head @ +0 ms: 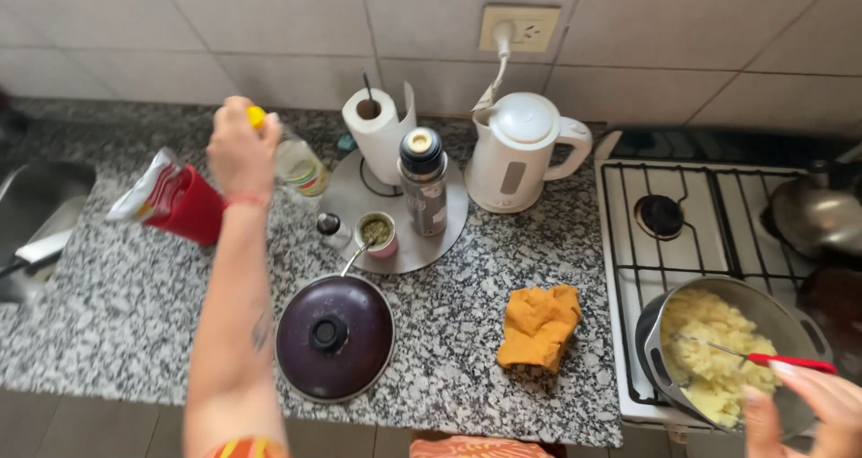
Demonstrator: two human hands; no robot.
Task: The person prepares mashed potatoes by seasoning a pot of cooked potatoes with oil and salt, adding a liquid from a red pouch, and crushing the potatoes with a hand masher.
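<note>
My left hand [241, 148] reaches out over the granite counter [117, 305] and closes on the yellow-capped top of a clear oil bottle [298, 163] near the back. My right hand [808, 404] is at the lower right, holding the red handle of a masher [790, 361] whose metal end rests in the mashed potato [709, 350]. The mash fills a grey pot [660, 314] standing on the white gas stove [628, 269].
A dark purple pot lid [334, 337] and an orange cloth [539, 325] lie near the counter's front. A round metal tray [449, 233] carries a thermos [422, 181], paper towel roll [377, 126] and mate cup [376, 233]. A white kettle [521, 153], red bag [175, 202], sink [36, 215] and pan [813, 215] surround them.
</note>
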